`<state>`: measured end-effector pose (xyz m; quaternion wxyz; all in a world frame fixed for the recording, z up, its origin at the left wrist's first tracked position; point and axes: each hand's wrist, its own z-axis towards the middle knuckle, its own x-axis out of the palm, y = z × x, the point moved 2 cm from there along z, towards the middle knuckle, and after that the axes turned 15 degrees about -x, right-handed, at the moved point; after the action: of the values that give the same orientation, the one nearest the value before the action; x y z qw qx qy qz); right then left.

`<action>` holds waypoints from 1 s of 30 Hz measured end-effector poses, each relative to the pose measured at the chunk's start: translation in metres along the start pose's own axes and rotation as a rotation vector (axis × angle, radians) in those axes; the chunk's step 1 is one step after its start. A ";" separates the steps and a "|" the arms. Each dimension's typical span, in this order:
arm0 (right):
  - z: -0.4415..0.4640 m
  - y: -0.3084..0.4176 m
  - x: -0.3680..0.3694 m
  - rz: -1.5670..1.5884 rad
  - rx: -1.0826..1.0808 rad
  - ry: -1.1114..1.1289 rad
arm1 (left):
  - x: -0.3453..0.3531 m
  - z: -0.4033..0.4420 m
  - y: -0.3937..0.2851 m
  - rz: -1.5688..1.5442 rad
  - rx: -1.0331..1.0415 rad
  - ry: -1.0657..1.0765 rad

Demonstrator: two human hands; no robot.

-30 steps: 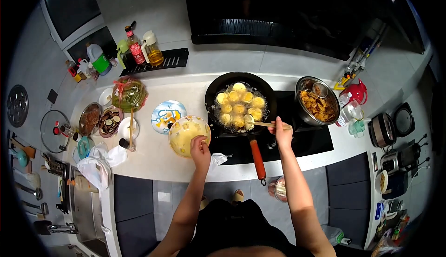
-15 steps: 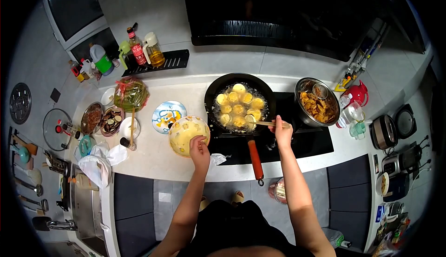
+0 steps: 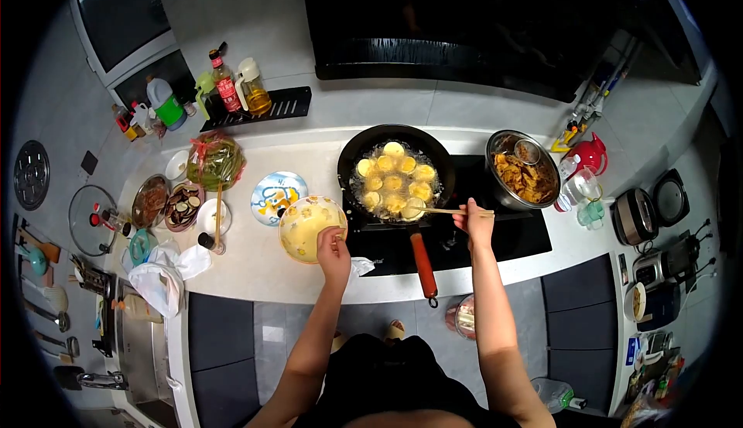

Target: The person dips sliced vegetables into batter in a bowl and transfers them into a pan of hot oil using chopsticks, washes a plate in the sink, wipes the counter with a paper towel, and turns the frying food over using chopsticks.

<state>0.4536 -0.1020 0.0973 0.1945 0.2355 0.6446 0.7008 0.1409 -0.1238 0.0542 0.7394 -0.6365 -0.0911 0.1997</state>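
Note:
My right hand (image 3: 476,223) grips a pair of chopsticks (image 3: 441,211), whose tips reach into the near side of the wok (image 3: 354,149). Several round, golden battered slices (image 3: 393,183) fry there in bubbling oil, and the tips touch one at the near edge. The wok's red-brown handle (image 3: 423,265) points toward me. To its left, my left hand (image 3: 333,254) is curled over the near right rim of a patterned bowl (image 3: 290,215) coated with pale yellow batter. Its fingertips are partly hidden. A blue, white and yellow plate (image 3: 263,188) lies just behind the bowl.
A steel pot (image 3: 493,145) of browned fried pieces, with a strainer on top, stands right of the wok on the black cooktop (image 3: 518,234). At left are a plate of dark-skinned slices (image 3: 186,205), a bagged green vegetable (image 3: 215,162) and a white bowl (image 3: 209,215).
The chopsticks have swung to a flatter angle, their tips now at a slice on the wok's near side. My right hand has shifted slightly right and down. My left hand stays at the bowl.

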 end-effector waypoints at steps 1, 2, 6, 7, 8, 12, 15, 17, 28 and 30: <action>-0.003 0.008 -0.001 -0.029 -0.043 -0.006 | 0.000 0.000 0.000 0.000 -0.004 0.005; -0.006 0.016 -0.002 -0.057 -0.086 -0.013 | 0.001 0.000 0.000 0.000 -0.008 0.011; -0.005 0.025 -0.003 -0.094 -0.287 0.018 | 0.001 0.001 -0.004 0.020 0.029 0.001; -0.007 0.029 0.001 -0.196 -0.317 0.030 | 0.001 0.001 -0.006 0.017 0.016 0.003; -0.004 0.024 0.002 -0.290 -0.378 0.025 | 0.001 0.001 -0.008 0.014 0.004 0.004; 0.000 0.024 0.005 -0.490 -0.501 0.172 | 0.003 0.000 -0.008 0.044 0.042 -0.030; -0.001 0.030 0.018 -0.496 -0.468 0.313 | 0.004 0.000 -0.007 0.033 -0.007 -0.031; 0.009 0.011 0.021 -0.549 -0.665 0.341 | 0.005 0.000 -0.009 0.044 -0.001 -0.049; 0.013 0.028 0.019 -0.661 -0.964 0.327 | 0.009 -0.003 -0.013 0.098 0.048 -0.086; 0.015 0.030 0.014 -0.653 -0.911 0.333 | 0.011 -0.005 -0.014 0.094 0.045 -0.078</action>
<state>0.4524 -0.0844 0.1295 0.3781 -0.1958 0.3392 0.8388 0.1553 -0.1249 0.0657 0.7393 -0.6150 -0.0852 0.2608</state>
